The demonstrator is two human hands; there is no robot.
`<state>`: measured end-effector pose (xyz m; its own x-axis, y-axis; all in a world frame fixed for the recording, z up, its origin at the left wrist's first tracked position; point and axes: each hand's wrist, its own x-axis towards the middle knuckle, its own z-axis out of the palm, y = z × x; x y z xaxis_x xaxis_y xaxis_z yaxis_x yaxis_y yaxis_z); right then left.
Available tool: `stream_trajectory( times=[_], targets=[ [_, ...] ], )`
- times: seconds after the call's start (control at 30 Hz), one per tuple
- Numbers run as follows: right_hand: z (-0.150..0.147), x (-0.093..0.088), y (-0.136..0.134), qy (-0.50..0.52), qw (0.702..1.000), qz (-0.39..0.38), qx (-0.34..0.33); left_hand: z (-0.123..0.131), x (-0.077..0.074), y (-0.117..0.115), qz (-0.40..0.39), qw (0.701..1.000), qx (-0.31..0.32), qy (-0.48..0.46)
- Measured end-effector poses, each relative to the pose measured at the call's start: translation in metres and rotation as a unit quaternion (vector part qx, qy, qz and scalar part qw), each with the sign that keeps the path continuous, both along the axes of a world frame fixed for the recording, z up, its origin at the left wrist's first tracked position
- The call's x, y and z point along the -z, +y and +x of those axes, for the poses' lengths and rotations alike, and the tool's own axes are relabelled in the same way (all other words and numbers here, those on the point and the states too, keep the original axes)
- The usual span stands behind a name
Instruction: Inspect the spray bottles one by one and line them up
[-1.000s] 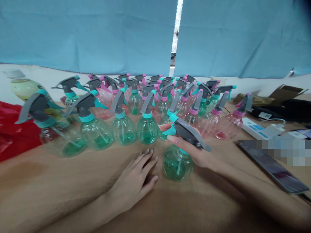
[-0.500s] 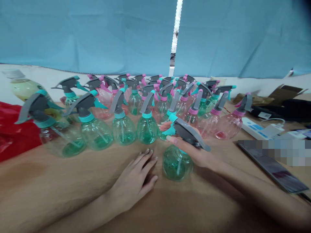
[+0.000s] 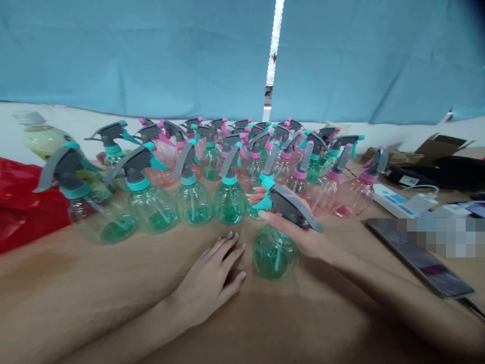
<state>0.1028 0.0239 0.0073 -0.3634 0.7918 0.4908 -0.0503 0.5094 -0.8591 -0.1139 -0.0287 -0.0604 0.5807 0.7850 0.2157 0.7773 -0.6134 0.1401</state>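
Nearest me on the wooden table, a green spray bottle (image 3: 276,258) stands with its grey head and turquoise nozzle pointing left. My right hand (image 3: 308,237) is wrapped around its neck from the right, the thumb on the near side under the trigger; the other fingers are partly hidden behind the head. To the left, my left hand (image 3: 210,280) lies flat on the tabletop, fingers spread and holding nothing. Beyond both hands stands a row of similar bottles, among them a green one with a turquoise collar (image 3: 229,203) and a pink one with a pink collar (image 3: 354,197).
More pink and green spray bottles crowd behind the front row. A red plastic bag (image 3: 32,202) and a white-capped bottle (image 3: 47,139) are at left. At right lie a phone (image 3: 420,258), a white power strip (image 3: 394,199) and an open cardboard box (image 3: 441,146). A blue curtain (image 3: 151,55) hangs behind.
The view has shifted very slightly. Both hands and the held spray bottle keep the same places on the table.
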Motion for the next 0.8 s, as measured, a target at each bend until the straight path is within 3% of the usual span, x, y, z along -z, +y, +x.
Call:
stream_trajectory(
  times=[0.17,0.4,0.53,0.8],
  targets=[
    [-0.005,0.001,-0.001,-0.003,0.999,0.028,0.023,0.002,-0.003,-0.002,-0.041,0.997,-0.018,-0.068],
    [-0.032,-0.001,-0.009,-0.036,0.998,0.028,0.035,0.0,-0.021,-0.02,-0.1,0.974,-0.065,-0.192],
    [-0.063,-0.003,-0.017,-0.013,0.999,0.034,0.004,-0.014,-0.024,-0.034,-0.094,0.97,-0.089,-0.208],
    [-0.148,-0.011,-0.04,0.006,0.997,0.05,-0.059,-0.067,-0.021,-0.066,-0.06,0.944,-0.186,-0.267]
  ],
)
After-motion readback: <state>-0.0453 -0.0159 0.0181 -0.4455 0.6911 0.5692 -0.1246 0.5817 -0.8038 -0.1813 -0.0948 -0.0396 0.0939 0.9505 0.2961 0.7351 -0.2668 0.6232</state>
